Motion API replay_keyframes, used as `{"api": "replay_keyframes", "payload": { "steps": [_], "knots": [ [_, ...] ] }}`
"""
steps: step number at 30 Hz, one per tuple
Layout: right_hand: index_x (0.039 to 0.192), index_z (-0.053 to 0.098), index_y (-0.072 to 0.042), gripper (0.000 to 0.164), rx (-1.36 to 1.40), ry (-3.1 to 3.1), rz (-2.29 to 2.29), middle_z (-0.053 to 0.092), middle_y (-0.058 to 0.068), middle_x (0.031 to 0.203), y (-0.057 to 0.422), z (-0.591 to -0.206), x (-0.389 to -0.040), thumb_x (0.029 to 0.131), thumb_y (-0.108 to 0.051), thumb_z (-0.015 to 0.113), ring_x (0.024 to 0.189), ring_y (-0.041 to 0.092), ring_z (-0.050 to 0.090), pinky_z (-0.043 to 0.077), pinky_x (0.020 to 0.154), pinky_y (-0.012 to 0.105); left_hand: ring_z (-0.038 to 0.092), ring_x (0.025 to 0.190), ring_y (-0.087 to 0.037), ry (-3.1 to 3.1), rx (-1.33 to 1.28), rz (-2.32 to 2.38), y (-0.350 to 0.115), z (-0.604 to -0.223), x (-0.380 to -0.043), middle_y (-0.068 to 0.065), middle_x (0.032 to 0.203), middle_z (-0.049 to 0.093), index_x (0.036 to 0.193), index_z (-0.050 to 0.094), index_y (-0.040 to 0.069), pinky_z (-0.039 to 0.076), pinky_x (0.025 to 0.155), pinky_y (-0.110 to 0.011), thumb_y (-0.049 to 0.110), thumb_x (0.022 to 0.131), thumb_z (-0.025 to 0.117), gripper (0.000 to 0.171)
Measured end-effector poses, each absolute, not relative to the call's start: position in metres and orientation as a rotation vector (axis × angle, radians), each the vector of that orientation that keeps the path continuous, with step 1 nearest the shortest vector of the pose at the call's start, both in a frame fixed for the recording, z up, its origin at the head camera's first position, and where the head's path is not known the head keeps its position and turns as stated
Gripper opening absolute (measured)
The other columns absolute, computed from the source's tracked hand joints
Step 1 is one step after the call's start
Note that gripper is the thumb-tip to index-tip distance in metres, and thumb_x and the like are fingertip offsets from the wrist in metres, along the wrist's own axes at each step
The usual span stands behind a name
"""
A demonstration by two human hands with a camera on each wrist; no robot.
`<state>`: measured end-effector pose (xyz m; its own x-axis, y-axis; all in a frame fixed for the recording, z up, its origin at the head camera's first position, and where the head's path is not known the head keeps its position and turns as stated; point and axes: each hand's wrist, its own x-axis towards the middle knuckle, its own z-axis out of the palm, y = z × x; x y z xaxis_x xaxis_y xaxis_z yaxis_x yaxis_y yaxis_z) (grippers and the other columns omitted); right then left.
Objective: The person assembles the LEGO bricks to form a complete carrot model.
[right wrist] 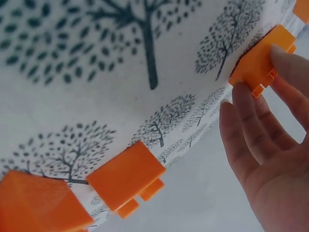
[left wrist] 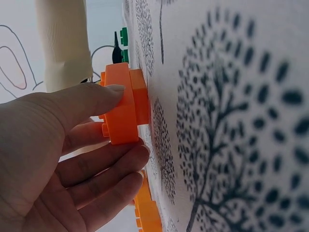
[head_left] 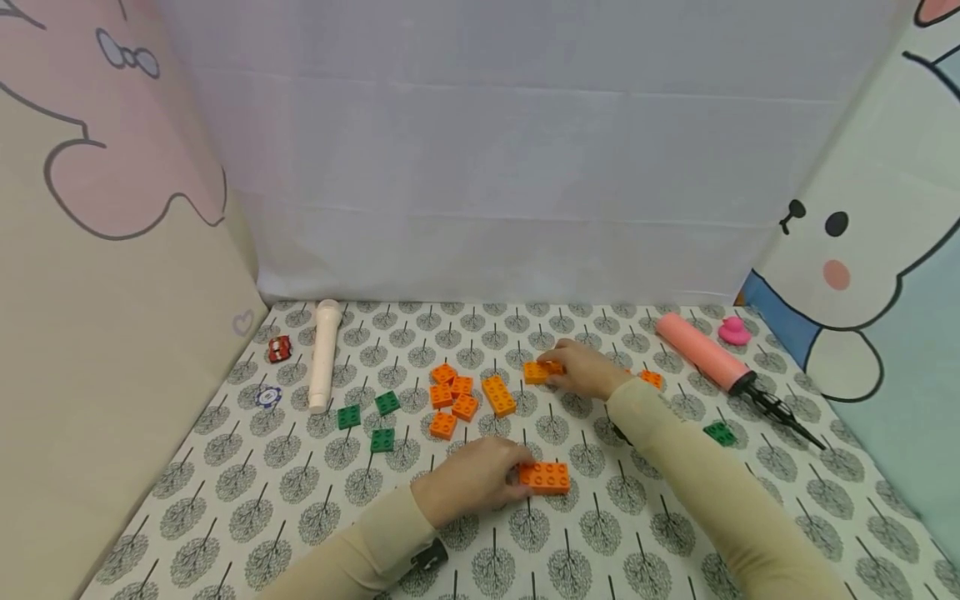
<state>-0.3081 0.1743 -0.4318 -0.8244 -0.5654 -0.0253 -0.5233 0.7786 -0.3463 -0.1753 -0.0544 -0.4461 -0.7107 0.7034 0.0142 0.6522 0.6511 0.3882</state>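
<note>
Head view: bright, even, diffuse light; direction hard to tell. White backdrop sheet (head_left: 510, 158) pale, faint lavender cast, creases low in contrast. Shadows on the bench (head_left: 247, 467) weak, soft-edged. Wide-angle stretch toward the frame edges; side panels (head_left: 112, 275) lean. Left wrist view: dimmer, greyer; nearest tree print (left wrist: 285, 116) blurred at the right edge; held orange brick (left wrist: 120, 116) clearer, strongly saturated; left hand (left wrist: 38, 140) shaded among the fingers. Right wrist view: muted light, bench line bowed, upper-left print soft, background washed flat grey.
</note>
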Motion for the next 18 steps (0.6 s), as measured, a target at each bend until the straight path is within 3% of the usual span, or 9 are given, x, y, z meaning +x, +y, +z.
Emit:
{"api": "replay_keyframes", "payload": {
  "steps": [7,18],
  "knots": [
    [0.135,0.062,-0.010,0.041,-0.865,2.853,-0.573,0.058,0.007,0.112,0.186,-0.422,-0.284,0.097,-0.026,0.064,0.092,0.018,0.057,0.052,0.079,0.037,0.050,0.066,0.004,2.729,1.132,0.573,-0.054,-0.446,-0.174,0.006,0.098,0.072,0.119,0.070,0.015,0.047,0.065,-0.013,0.032,0.088,0.076,0.036],
    [0.135,0.063,-0.013,0.041,-1.050,2.876,-0.678,0.054,0.000,0.111,0.214,-0.416,-0.205,0.098,-0.030,0.065,0.076,0.005,0.049,0.047,0.064,0.021,0.051,0.066,0.004,2.712,1.127,0.594,-0.052,-0.446,-0.173,0.006,0.095,0.071,0.118,0.070,0.014,0.046,0.064,-0.012,0.032,0.088,0.075,0.035]
  ]
}}
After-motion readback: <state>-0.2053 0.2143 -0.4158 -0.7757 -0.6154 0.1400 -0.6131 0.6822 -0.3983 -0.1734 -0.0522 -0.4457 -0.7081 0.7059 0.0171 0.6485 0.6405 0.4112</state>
